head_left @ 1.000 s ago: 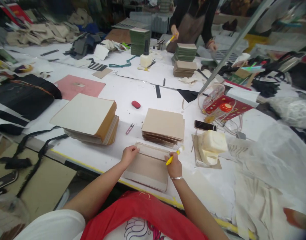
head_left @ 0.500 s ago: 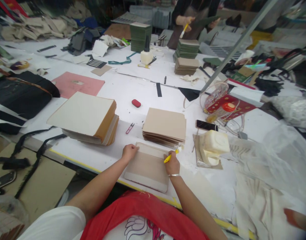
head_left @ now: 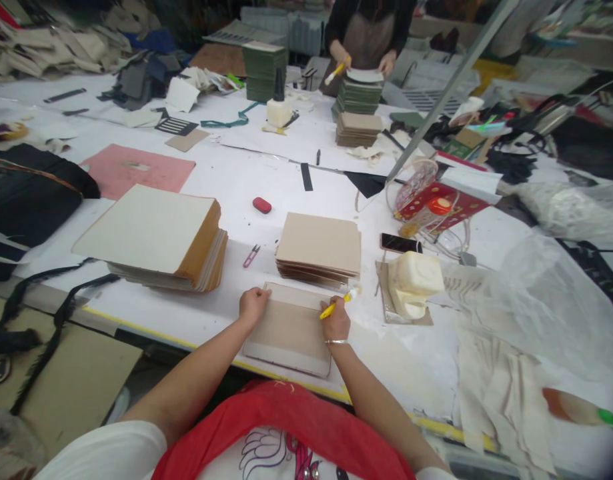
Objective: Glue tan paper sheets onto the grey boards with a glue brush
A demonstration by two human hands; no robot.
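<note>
A flat beige panel with paler strips along its edges lies at the table's front edge. My left hand pinches its far left corner between thumb and fingers. At the panel's far right corner, my right hand is closed round a yellow-handled brush. The brush's whitish bristles point away to the right, clear of the panel's surface. Some fingers of that hand also touch the panel's edge. Just beyond the panel stands a stack of beige boards.
A larger board stack stands left, with thread snips beside it. On the right are a cream glue container, a phone and clear plastic sheeting. Across the table, a co-worker holds another brush over green stacked boards.
The camera view has shifted slightly. My hands keep nearly the same places on the panel. The co-worker's hands have come down, with a pale-faced panel now on the green stack.
</note>
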